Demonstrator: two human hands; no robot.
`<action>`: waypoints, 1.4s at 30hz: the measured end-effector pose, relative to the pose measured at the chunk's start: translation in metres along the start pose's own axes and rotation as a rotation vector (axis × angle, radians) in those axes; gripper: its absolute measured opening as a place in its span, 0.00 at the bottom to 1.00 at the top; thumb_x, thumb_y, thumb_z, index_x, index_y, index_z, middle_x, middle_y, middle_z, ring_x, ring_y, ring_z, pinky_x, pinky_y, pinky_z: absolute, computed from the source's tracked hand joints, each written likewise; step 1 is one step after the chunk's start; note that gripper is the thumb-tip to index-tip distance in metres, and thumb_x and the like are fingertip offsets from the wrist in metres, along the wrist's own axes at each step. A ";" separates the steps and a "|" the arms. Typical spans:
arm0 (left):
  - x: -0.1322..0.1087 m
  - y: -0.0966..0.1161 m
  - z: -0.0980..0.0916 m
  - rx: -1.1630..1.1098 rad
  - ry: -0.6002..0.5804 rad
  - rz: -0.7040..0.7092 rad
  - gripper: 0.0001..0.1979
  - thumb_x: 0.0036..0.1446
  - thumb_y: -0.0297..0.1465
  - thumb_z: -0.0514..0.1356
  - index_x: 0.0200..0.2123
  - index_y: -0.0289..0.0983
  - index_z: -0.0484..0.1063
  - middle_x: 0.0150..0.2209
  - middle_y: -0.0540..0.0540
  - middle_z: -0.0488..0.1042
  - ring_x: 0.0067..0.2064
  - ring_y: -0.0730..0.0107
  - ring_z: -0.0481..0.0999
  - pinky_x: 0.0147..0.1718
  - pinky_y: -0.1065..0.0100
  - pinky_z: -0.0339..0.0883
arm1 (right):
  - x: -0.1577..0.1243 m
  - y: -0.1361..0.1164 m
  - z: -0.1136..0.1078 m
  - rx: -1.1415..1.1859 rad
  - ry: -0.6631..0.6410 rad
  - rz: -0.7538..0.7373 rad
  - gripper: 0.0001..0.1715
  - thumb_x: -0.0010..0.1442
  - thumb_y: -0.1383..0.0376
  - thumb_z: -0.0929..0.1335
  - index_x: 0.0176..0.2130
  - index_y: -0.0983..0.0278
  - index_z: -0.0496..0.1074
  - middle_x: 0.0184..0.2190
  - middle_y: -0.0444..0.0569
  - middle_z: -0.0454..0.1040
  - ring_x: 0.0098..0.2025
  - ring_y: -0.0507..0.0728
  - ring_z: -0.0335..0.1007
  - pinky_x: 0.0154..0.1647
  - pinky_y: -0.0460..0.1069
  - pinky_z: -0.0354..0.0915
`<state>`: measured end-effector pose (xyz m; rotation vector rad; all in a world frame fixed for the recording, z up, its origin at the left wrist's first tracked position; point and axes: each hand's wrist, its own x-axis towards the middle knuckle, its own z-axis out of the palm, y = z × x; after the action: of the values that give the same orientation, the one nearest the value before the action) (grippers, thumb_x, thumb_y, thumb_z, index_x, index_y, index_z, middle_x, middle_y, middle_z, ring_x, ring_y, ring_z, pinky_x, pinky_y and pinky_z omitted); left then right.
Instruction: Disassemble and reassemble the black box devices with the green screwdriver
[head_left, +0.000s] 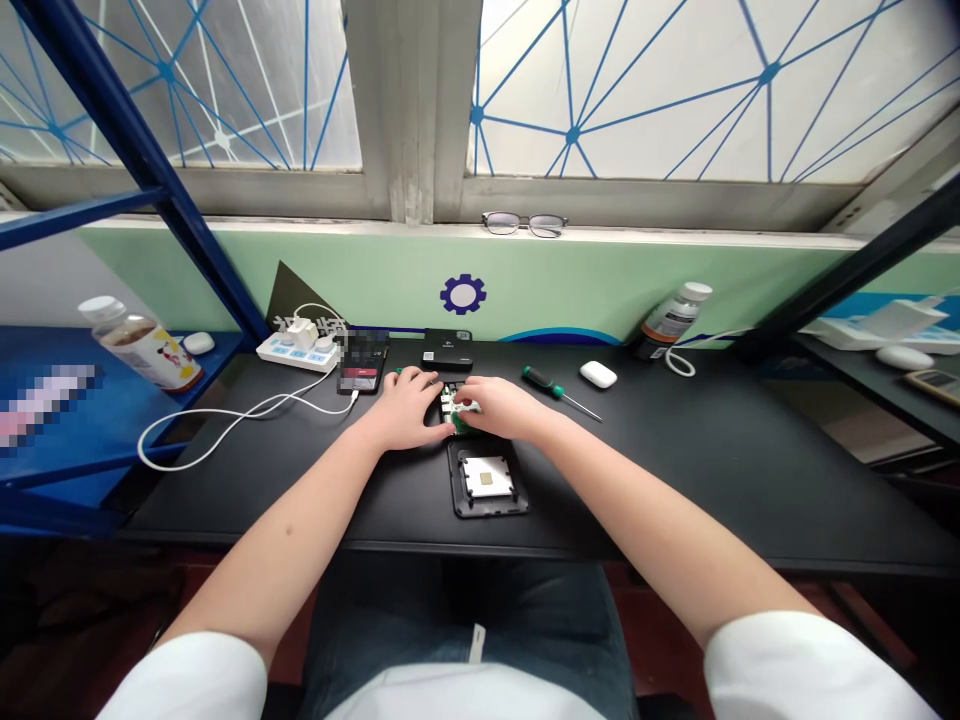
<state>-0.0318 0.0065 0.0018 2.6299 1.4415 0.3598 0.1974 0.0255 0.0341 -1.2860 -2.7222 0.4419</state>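
A small green-and-white circuit board [459,421] in a dark casing lies on the black desk between my hands, partly covered by them. My left hand [407,410] spans its left side, the thumb at the near edge and the index finger at the far edge. Over the right part of the board, my right hand [501,406] has its fingers bent and drawn together; what is between the fingertips is hidden. Just nearer to me, a black square cover [457,497] lies with its inside up and a silver metal plate [487,477] in it.
A green-and-black screwdriver [553,387] and a white earbud case [598,375] lie to the right. Behind the board is a flat black box [448,347]. A phone [363,362] on a white cable and a power strip [283,351] are at the left. A bottle [672,322] stands back right.
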 end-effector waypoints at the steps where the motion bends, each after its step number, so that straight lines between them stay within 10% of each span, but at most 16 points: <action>1: 0.000 -0.001 0.000 -0.001 0.005 0.004 0.36 0.63 0.52 0.64 0.67 0.36 0.72 0.72 0.30 0.66 0.72 0.33 0.59 0.67 0.35 0.52 | 0.009 -0.003 0.000 -0.005 -0.022 0.006 0.10 0.64 0.66 0.71 0.46 0.62 0.81 0.48 0.55 0.82 0.48 0.62 0.78 0.42 0.51 0.65; 7: 0.000 -0.001 -0.001 -0.043 0.004 0.007 0.36 0.61 0.51 0.65 0.66 0.38 0.73 0.71 0.30 0.67 0.73 0.33 0.59 0.69 0.34 0.49 | 0.037 -0.009 0.001 0.020 -0.093 0.087 0.04 0.55 0.68 0.74 0.28 0.62 0.77 0.30 0.50 0.81 0.33 0.59 0.75 0.31 0.50 0.58; 16: 0.002 0.007 0.002 -0.059 -0.005 0.019 0.41 0.60 0.55 0.67 0.68 0.37 0.68 0.69 0.31 0.68 0.72 0.34 0.59 0.68 0.35 0.49 | 0.047 0.004 -0.020 0.264 -0.120 0.090 0.04 0.48 0.66 0.75 0.28 0.63 0.77 0.28 0.44 0.80 0.31 0.54 0.71 0.30 0.47 0.62; 21: 0.007 0.011 0.007 -0.009 0.152 0.017 0.19 0.70 0.37 0.60 0.60 0.37 0.75 0.62 0.35 0.75 0.64 0.43 0.68 0.61 0.43 0.59 | 0.030 0.003 -0.030 0.411 -0.105 0.056 0.06 0.50 0.64 0.72 0.30 0.63 0.78 0.26 0.42 0.76 0.29 0.51 0.66 0.28 0.47 0.60; 27: 0.009 0.008 0.011 -0.014 0.258 0.065 0.18 0.73 0.28 0.51 0.54 0.38 0.79 0.50 0.38 0.81 0.54 0.50 0.75 0.52 0.51 0.67 | 0.004 0.007 -0.023 0.629 0.135 0.074 0.12 0.56 0.56 0.73 0.34 0.64 0.79 0.25 0.41 0.72 0.29 0.51 0.62 0.31 0.47 0.59; 31: 0.006 0.003 0.010 -0.031 0.388 0.056 0.19 0.72 0.28 0.51 0.55 0.37 0.80 0.47 0.36 0.81 0.52 0.50 0.77 0.50 0.52 0.69 | -0.009 0.030 -0.022 0.912 0.393 0.450 0.12 0.56 0.58 0.76 0.34 0.62 0.73 0.24 0.40 0.71 0.24 0.48 0.60 0.24 0.45 0.56; 37: 0.009 0.002 0.012 -0.032 0.407 0.077 0.19 0.71 0.29 0.51 0.54 0.38 0.80 0.47 0.37 0.83 0.50 0.50 0.78 0.50 0.50 0.71 | -0.023 0.043 -0.013 1.222 0.224 0.572 0.19 0.60 0.55 0.78 0.43 0.62 0.73 0.25 0.45 0.76 0.21 0.51 0.70 0.20 0.45 0.66; 42: 0.009 0.004 0.014 -0.078 0.377 0.050 0.16 0.69 0.29 0.55 0.54 0.38 0.79 0.48 0.38 0.83 0.53 0.50 0.78 0.52 0.51 0.70 | -0.020 0.042 0.000 1.375 0.368 0.554 0.24 0.52 0.68 0.80 0.45 0.61 0.70 0.27 0.41 0.74 0.25 0.48 0.71 0.28 0.44 0.74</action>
<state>-0.0201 0.0116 -0.0093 2.6367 1.4213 0.9402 0.2413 0.0357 0.0220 -1.3149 -1.1096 1.5177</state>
